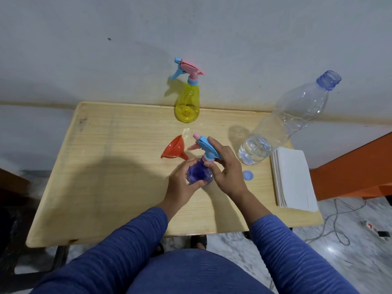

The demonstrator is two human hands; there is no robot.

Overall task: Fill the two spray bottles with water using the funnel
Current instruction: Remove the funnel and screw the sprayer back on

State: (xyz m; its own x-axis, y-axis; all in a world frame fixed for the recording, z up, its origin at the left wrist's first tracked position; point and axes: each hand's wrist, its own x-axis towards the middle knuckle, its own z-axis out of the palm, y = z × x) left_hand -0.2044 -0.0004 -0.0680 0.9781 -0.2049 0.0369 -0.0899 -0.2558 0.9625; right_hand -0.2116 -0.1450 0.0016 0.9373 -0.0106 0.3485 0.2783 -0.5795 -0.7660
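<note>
The head view looks down on a pale wooden table (95, 187) set against a wall. Just below the middle of the table, the purple spray bottle (196, 176) stands upright between both hands. The left hand (183, 183) wraps its curled fingers round the bottle's body from about 8 o'clock, and the right hand (224, 166) closes over the blue trigger head (206, 146) and collar from about 3 o'clock, thumb pressed at the neck; whether the head is being screwed on or off cannot be told. The orange funnel (174, 150) lies on its side just beside this bottle at 10 o'clock, touching neither hand. The yellow spray bottle (187, 102), trigger head on, stands well apart at 12 o'clock by the wall. The large clear water bottle (282, 124) stands uncapped at 2 o'clock with only a little water at its bottom, and its blue cap (248, 175) lies near the right hand at 3 o'clock. A stack of white paper (292, 179) sits at the table's right edge. The spray bottles look like thin, light plastic that would dent under a hard squeeze and tip easily, so the body is best held low and firmly while the collar, not the trigger, takes the twist. The big bottle looks soft-walled and slippery when wet; it probably wants a grip round its middle.
</note>
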